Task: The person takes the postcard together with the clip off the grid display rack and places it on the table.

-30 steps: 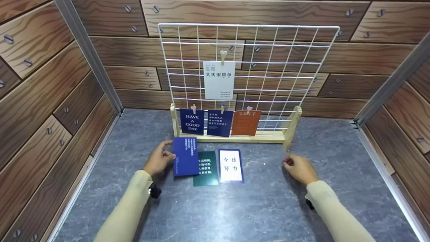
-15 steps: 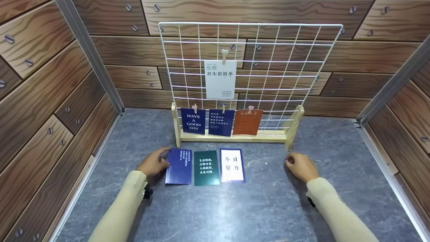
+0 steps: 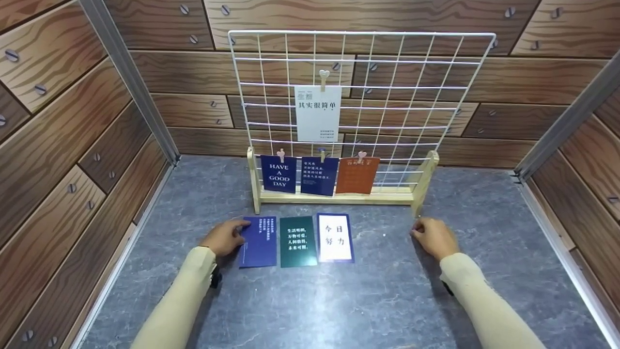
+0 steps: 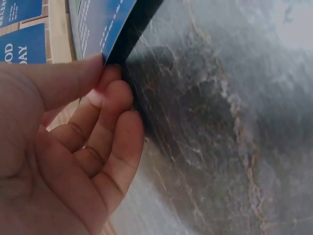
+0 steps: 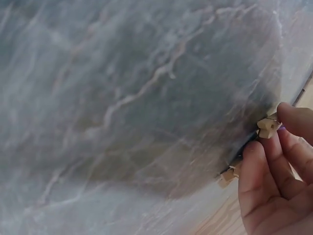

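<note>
My left hand (image 3: 222,237) pinches the left edge of a blue card (image 3: 260,247) with printed text. In the left wrist view, thumb and fingertips hold the rim of that card (image 4: 105,24), with a dark shadow beneath it. To its right lie a green card (image 3: 298,257) and a white card with a blue border (image 3: 334,253). Near the stand's right foot, my right hand (image 3: 436,238) grips a small wooden clothespin (image 5: 268,128), which shows between thumb and fingers in the right wrist view. A second wooden piece (image 5: 228,177) appears beyond the fingers, partly hidden.
Behind the cards, a white wire grid (image 3: 387,87) stands on a wooden base (image 3: 339,198). Clothespins hold a white card (image 3: 317,123), two dark blue cards (image 3: 278,182) and an orange card (image 3: 357,179) on it. Wood-patterned panels (image 3: 436,29) enclose the grey table (image 3: 339,305).
My left hand has moved down and left, bringing the blue card from over the green one to a spot beside it. My right hand has stayed nearly still.
</note>
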`<action>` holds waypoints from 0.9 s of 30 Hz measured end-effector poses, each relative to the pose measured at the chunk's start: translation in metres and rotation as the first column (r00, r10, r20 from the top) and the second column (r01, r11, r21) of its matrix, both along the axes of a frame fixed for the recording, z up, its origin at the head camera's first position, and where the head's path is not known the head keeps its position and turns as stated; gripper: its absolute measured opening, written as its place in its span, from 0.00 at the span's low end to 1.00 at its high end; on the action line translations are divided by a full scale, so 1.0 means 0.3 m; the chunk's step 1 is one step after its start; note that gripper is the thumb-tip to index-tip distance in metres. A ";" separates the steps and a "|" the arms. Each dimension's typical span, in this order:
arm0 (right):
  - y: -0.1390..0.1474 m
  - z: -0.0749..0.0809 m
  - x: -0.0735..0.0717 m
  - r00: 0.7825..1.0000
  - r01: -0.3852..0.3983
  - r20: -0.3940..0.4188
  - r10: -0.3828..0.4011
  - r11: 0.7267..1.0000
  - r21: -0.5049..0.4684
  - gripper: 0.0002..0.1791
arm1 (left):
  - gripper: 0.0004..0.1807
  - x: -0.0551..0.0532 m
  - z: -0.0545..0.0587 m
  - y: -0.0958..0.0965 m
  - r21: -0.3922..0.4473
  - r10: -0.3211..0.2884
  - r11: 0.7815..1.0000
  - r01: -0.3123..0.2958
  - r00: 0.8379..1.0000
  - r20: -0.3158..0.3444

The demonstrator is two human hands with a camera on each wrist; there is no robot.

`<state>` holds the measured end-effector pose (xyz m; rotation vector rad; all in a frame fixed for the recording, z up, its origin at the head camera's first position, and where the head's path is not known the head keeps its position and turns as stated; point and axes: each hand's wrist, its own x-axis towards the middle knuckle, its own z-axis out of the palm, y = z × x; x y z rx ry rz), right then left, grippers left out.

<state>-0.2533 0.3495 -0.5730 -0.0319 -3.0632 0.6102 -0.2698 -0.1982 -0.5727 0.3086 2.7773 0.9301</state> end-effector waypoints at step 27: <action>-0.009 -0.001 -0.001 1.000 0.009 0.015 -0.009 1.000 0.030 0.13 | 0.23 -0.004 -0.024 0.041 -0.038 -0.027 0.999 0.026 0.999 -0.034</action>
